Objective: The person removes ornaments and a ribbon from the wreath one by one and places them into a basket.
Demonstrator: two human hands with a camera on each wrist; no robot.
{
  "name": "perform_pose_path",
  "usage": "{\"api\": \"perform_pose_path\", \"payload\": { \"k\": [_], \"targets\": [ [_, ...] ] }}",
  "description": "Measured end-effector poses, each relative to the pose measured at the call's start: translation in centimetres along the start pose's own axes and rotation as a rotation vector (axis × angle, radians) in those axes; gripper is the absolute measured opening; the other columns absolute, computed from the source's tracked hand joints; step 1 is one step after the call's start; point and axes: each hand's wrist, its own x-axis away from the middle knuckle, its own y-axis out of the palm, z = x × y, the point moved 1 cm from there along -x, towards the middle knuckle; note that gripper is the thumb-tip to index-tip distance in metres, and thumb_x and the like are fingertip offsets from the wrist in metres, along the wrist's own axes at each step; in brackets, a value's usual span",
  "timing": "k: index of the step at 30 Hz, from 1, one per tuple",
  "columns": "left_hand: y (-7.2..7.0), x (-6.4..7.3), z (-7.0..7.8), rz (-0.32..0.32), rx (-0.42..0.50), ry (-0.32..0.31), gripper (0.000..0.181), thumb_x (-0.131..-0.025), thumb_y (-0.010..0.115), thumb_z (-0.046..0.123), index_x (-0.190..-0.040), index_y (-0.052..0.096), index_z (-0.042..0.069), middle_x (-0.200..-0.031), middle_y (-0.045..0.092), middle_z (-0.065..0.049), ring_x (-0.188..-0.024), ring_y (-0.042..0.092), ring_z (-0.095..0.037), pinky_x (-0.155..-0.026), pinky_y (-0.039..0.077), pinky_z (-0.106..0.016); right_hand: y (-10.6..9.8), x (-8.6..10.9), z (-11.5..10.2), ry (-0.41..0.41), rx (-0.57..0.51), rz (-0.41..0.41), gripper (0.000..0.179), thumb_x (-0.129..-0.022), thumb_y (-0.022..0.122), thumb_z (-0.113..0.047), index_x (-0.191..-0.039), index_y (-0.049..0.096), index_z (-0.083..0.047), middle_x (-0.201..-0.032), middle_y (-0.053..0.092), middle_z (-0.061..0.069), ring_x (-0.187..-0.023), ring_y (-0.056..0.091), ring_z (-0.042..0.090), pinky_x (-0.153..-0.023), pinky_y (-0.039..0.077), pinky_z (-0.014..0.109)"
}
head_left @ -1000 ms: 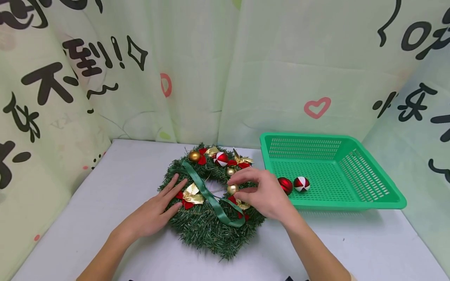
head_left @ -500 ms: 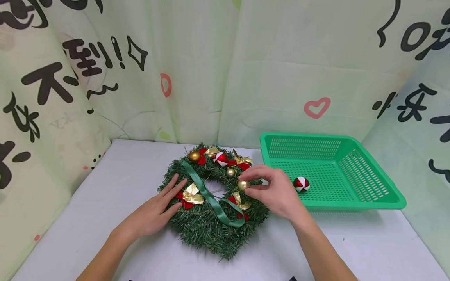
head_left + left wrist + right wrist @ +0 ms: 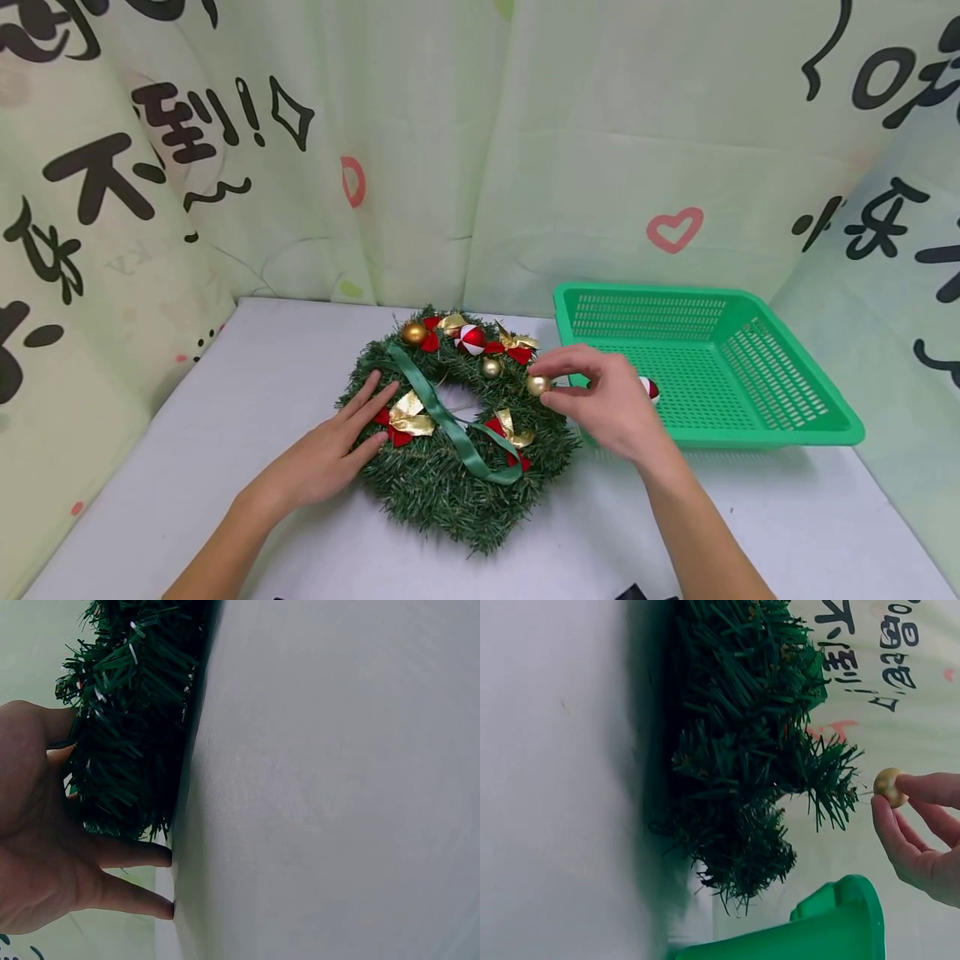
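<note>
A green Christmas wreath (image 3: 457, 504) lies on the white table, trimmed with red-and-gold bows, baubles and a loose green ribbon (image 3: 467, 450). My left hand (image 3: 321, 460) rests against its left side with fingers spread. In the left wrist view, two fingertips (image 3: 163, 907) come down right at the tabletop beside the needles. Between thumb and fingers, my right hand (image 3: 606, 407) pinches a small gold bauble (image 3: 538, 385) at the wreath's right side. The right wrist view shows this bauble (image 3: 887, 787) just off the needle tips, a thin wire running from it toward them.
A green plastic basket (image 3: 787, 437) stands right of the wreath, behind the right hand. Inside it, a red-and-white ball (image 3: 650, 389) is partly covered by that hand. Printed curtains (image 3: 420, 208) enclose the back and sides of the table.
My right hand has moved rightward and slightly back with the pinched gold bauble, from the wreath's inner edge toward its outer right side. My left hand has stayed in place.
</note>
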Motion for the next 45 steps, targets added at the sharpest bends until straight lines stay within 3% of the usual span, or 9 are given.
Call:
{"api": "perform_pose_path", "payload": {
  "k": [6,12,20,40,45],
  "targets": [
    [0.1,0.0,-0.1,-0.002,0.001,0.0,0.065,-0.112,0.04,0.049,-0.169,0.01,0.035,-0.177,-0.001,-0.004,-0.147,0.039,-0.052,-0.109,0.041,-0.071,-1.0,0.0,0.2,0.014,0.015,0.027,0.026,-0.09,0.079,-0.002,-0.113,0.08,-0.014,-0.121,0.074,0.0,-0.108,0.072,0.02,-0.086,0.061,0.026],
    [0.1,0.1,0.0,0.003,-0.002,0.0,0.065,-0.112,0.04,0.048,-0.169,0.011,0.035,-0.177,0.0,-0.005,-0.148,0.038,-0.052,-0.109,0.04,-0.071,-1.7,-0.1,0.5,0.022,-0.001,0.039,0.026,-0.091,0.078,-0.001,-0.116,0.079,-0.01,-0.119,0.075,0.006,-0.106,0.073,0.017,-0.086,0.061,0.025],
    [0.2,0.0,0.0,0.014,0.001,0.002,0.065,-0.112,0.041,0.048,-0.169,0.011,0.035,-0.177,0.0,-0.004,-0.147,0.039,-0.051,-0.109,0.041,-0.071,-2.7,-0.4,0.9,0.043,0.053,0.069,0.023,-0.092,0.081,-0.012,-0.113,0.08,-0.019,-0.114,0.078,0.002,-0.112,0.069,0.022,-0.073,0.057,0.028],
    [0.0,0.1,0.2,0.012,-0.005,-0.005,0.065,-0.112,0.041,0.048,-0.169,0.01,0.037,-0.177,0.0,-0.003,-0.148,0.038,-0.051,-0.109,0.041,-0.071,-4.8,-0.4,1.9,0.106,0.104,0.127,0.026,-0.095,0.079,-0.023,-0.12,0.077,-0.018,-0.119,0.077,0.006,-0.126,0.06,0.022,-0.081,0.055,0.025],
    [0.1,0.1,0.1,0.012,-0.005,-0.002,0.065,-0.112,0.041,0.048,-0.169,0.01,0.037,-0.177,0.0,-0.003,-0.148,0.038,-0.051,-0.109,0.041,-0.071,-5.2,-0.5,2.4,0.125,0.088,0.133,0.029,-0.096,0.079,-0.025,-0.122,0.076,-0.015,-0.122,0.075,0.01,-0.124,0.056,0.021,-0.067,0.055,0.027]
  ]
}}
